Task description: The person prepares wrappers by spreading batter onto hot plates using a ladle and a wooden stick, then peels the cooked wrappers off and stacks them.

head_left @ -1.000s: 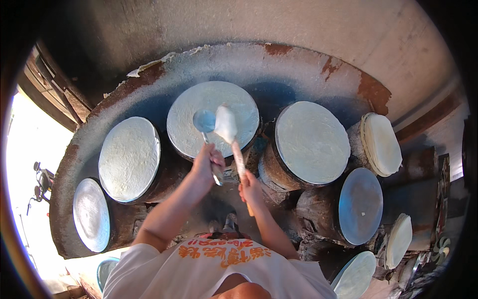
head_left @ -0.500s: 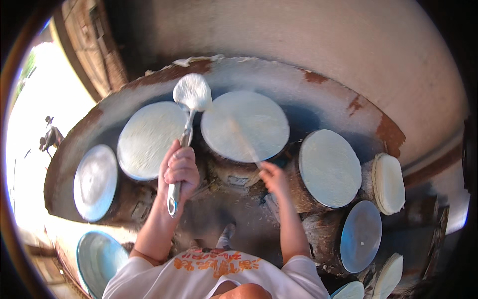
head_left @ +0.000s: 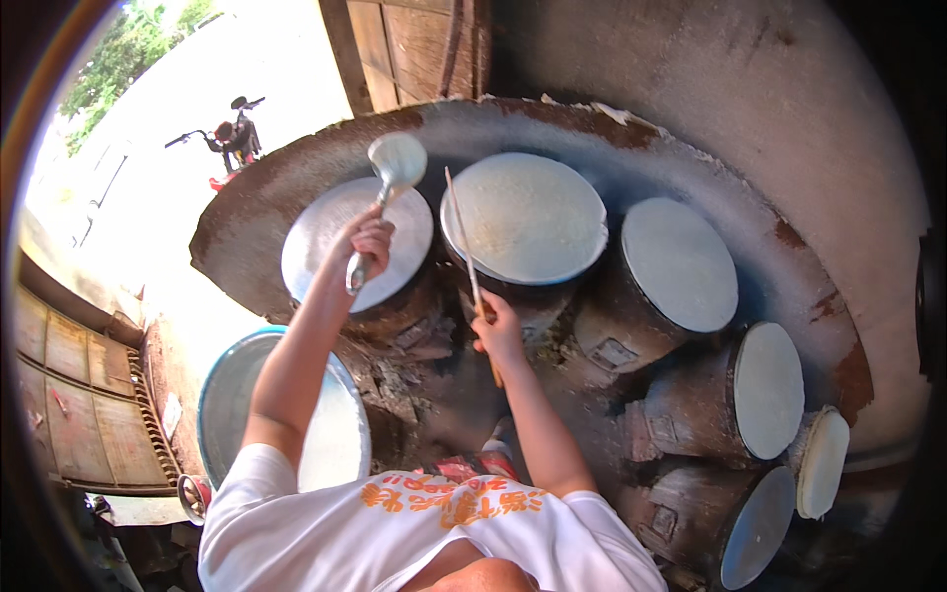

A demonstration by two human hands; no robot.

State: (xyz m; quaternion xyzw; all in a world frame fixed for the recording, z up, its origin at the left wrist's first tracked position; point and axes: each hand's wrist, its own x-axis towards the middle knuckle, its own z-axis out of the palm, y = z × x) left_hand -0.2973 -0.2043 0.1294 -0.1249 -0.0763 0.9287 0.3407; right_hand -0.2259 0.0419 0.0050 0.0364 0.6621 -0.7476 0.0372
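Note:
My left hand [head_left: 369,243] is wrapped round the handle of a metal ladle [head_left: 399,160], whose bowl is coated or filled with pale batter. The ladle's bowl hangs over the far rim of a bare, greyish round griddle [head_left: 321,232]. In my right hand [head_left: 496,331] is a thin wooden stick [head_left: 464,232], gripped near its lower end and pointing up and away. Its tip is beside the left rim of a second griddle, which is covered by a thin, round, pale pancake [head_left: 528,217]. Whether the stick touches that rim I cannot tell.
More pale rounds lie on a griddle [head_left: 681,264] and another griddle [head_left: 769,392] to the right. Past them are a stack of flat pancakes [head_left: 824,464] and a bare griddle [head_left: 760,533]. A large blue-rimmed basin [head_left: 340,434] stands under my left arm. A curved wall [head_left: 296,192] backs the stoves.
The view has turned left, bringing the bare griddle and the basin nearer the middle. The ladle now hangs over the bare griddle. The stick has swung left, off the pancake's middle.

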